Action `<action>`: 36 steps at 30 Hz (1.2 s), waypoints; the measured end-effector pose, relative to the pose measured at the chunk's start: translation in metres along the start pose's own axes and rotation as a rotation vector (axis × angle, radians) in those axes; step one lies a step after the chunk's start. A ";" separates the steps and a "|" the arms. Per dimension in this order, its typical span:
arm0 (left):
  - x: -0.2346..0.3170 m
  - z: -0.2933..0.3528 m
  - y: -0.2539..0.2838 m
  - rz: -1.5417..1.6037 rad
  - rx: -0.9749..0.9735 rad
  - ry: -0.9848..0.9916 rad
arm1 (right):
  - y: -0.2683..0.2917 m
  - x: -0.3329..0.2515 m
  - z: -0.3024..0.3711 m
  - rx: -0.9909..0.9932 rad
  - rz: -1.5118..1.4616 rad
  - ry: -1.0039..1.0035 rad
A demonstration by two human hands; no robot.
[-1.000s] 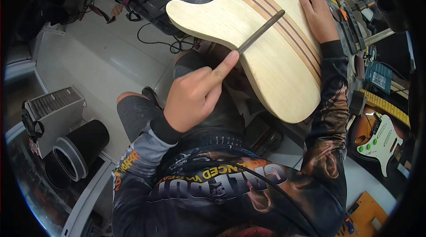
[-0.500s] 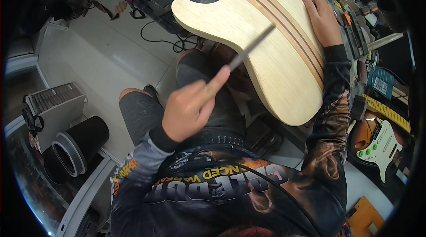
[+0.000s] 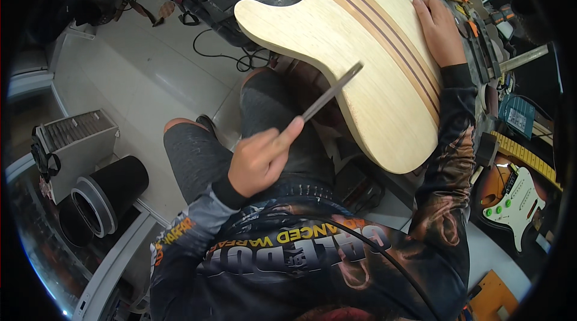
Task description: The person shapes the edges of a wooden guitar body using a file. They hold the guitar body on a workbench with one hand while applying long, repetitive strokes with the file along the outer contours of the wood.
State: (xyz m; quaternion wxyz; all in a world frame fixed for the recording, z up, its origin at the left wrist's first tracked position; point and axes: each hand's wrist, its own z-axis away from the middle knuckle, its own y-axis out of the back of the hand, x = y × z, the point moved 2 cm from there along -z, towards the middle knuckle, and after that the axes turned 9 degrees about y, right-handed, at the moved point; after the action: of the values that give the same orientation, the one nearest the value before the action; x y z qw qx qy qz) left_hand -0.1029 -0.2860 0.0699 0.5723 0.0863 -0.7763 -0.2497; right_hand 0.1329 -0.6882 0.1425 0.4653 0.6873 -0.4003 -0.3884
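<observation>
A pale wooden guitar body with darker stripes along its middle lies on the bench, its rounded end toward me. My left hand is closed around a narrow grey metal file, index finger stretched along it; the handle is hidden in the fist. The file slants up to the right, its far end over the body's near-left curved edge. Whether it presses on the wood I cannot tell. On the far right side of the body rests my right hand, fingers laid out over its edge.
Hand tools crowd the bench on the right. Below them lies a sunburst electric guitar with a white pickguard. A black cylinder and a light box stand on the left. A black cable loops over the tiled floor.
My left hand has drawn the file back, down and slightly toward me, so less of it overlaps the guitar body. My right hand stays on the body.
</observation>
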 end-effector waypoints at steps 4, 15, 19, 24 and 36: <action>0.008 -0.028 0.005 -0.117 0.071 0.026 | -0.001 -0.003 -0.003 0.021 -0.035 -0.013; 0.026 -0.003 0.012 -0.218 0.054 0.079 | 0.002 0.001 -0.003 0.005 -0.063 -0.018; 0.025 -0.064 0.025 -0.191 0.215 0.098 | -0.003 0.003 -0.006 0.015 -0.032 0.024; 0.020 -0.061 0.021 -0.148 0.203 0.113 | -0.022 0.003 -0.044 0.105 -0.106 0.223; 0.019 -0.051 0.021 -0.225 0.121 0.106 | -0.039 -0.041 -0.073 -0.013 -0.051 0.357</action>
State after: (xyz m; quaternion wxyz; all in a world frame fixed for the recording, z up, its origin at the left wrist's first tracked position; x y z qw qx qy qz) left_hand -0.0584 -0.2907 0.1077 0.5745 0.2204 -0.7441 -0.2601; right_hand 0.1913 -0.6172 0.1314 0.5234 0.7523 -0.2914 -0.2743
